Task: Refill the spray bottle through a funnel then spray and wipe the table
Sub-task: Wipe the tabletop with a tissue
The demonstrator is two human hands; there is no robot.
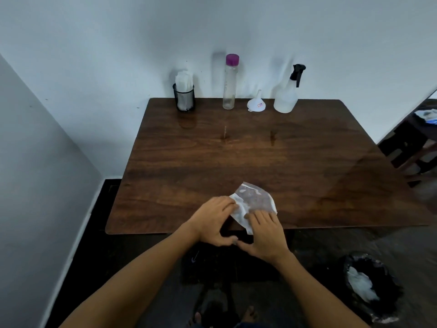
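Plainly damp — tissue [254, 201] translucent under both hands.

1. On the far edge of the tabletop [260, 162], in the upper middle of the frame, four things stand in a row against the wall.
2. From left to right: mesh cup [184, 97], tall bottle [230, 84], funnel [255, 102], spray bottle [287, 93].
3. At the near edge, lower middle, a wipe [254, 201] lies on the tabletop.
4. The left hand [214, 220] and the right hand [266, 235] rest on the wipe's near side.
5. A bin [369, 285] sits on the floor, lower right.
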